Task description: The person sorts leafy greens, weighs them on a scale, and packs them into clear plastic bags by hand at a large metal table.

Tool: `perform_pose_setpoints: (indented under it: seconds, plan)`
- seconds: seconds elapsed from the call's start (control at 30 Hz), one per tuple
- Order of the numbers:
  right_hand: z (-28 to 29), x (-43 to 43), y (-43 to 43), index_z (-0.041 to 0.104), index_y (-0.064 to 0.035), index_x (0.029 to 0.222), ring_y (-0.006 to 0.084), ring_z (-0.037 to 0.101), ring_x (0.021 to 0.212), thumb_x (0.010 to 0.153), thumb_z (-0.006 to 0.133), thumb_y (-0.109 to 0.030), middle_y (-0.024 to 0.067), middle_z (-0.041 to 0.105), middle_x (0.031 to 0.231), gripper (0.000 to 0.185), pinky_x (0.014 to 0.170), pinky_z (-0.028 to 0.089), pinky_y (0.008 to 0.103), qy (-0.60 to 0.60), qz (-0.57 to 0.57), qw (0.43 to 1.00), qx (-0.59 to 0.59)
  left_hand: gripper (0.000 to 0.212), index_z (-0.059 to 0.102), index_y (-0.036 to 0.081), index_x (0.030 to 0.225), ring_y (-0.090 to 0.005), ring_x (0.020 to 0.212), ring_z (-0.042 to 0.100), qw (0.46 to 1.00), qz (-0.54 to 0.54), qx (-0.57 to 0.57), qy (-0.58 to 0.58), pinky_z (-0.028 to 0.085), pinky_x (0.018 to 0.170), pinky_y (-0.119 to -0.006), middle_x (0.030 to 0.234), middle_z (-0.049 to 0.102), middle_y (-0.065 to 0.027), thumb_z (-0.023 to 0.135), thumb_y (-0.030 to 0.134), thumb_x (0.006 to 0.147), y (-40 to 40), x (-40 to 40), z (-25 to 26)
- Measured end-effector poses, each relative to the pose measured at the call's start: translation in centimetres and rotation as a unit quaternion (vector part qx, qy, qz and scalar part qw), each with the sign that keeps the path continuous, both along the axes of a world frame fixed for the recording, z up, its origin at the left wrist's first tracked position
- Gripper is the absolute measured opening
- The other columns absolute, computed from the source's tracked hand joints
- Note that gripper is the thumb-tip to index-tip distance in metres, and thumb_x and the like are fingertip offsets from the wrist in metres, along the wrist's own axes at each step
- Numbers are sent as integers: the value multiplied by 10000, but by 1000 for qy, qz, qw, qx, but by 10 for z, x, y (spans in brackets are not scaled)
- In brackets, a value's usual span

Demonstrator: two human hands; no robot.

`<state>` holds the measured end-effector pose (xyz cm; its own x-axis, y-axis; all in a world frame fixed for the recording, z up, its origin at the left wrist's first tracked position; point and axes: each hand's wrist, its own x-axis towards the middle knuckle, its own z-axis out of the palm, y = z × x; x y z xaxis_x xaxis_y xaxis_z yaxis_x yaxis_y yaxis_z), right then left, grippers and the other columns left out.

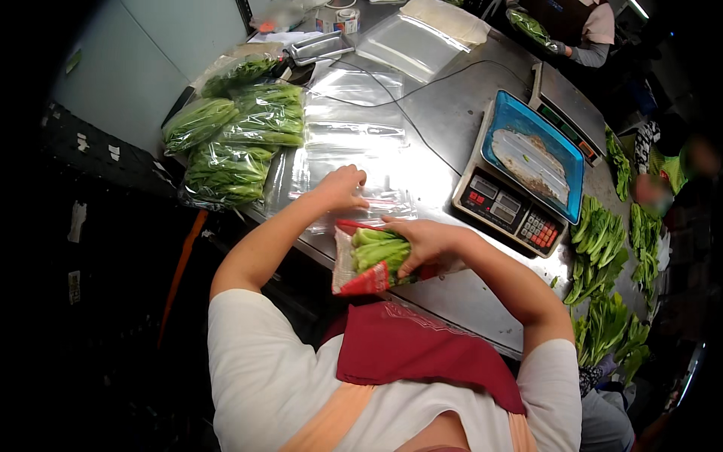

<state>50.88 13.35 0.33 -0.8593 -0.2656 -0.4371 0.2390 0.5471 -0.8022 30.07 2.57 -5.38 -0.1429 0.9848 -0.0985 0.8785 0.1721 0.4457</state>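
My right hand grips a bundle of leafy green vegetables at the table's front edge. A red and white printed wrapper lies around and under the bundle, its pale stalk ends facing left. Over a spread of clear plastic bags, my left hand is half curled, thumb apart from the fingers, and nothing shows between them. Whether its fingertips touch the bags is unclear. Left of these bags, several bagged greens are piled up.
A digital scale with a blue tray stands to the right, another scale behind it. A black cable crosses the metal table. Loose greens lie far right. A co-worker's gloved hand holds bagged greens.
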Motion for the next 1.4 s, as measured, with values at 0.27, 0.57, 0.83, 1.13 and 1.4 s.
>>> perform_pose_setpoints:
  seconds: [0.27, 0.57, 0.83, 1.13, 1.4]
  plan:
    - [-31, -39, 7, 272, 46, 1237, 329, 296, 1201, 498, 731, -475, 237, 105, 1360, 1013, 977, 278, 311, -62, 131, 988, 42, 221, 562, 41, 654, -252, 688, 542, 990, -100, -84, -57, 422, 604, -342, 752, 552, -77, 674, 230, 640, 10, -44, -16]
    - [9, -24, -8, 349, 40, 1194, 326, 420, 1101, 525, 735, -377, 238, 289, 1283, 878, 904, 353, 333, 51, 74, 995, 42, 147, 624, 45, 780, -258, 665, 565, 996, -11, -35, -86, 443, 606, -327, 746, 600, -123, 609, 171, 706, 12, -62, 19]
    - [3, -12, -6, 422, 8, 1124, 320, 525, 930, 521, 734, -384, 214, 539, 995, 785, 792, 413, 346, 37, -215, 973, 78, 148, 557, 52, 763, -275, 629, 545, 995, -33, -9, -97, 421, 569, -345, 693, 575, -122, 628, 160, 690, 11, -44, 22]
    - [-28, -5, -17, 271, 114, 1137, 358, 537, 804, 579, 714, -283, 243, 491, 959, 816, 708, 443, 403, 134, -388, 849, 333, 126, 570, 50, 776, -303, 691, 560, 997, -29, 75, -1, 436, 610, -373, 718, 586, -134, 592, 155, 709, 25, -26, 45]
    - [-19, -17, -16, 253, 138, 1176, 306, 549, 759, 576, 717, -289, 217, 456, 992, 870, 658, 452, 354, 128, -356, 814, 441, 139, 544, 16, 716, -350, 672, 552, 995, -13, 77, 67, 436, 610, -412, 678, 557, -189, 484, 139, 738, 47, 14, 58]
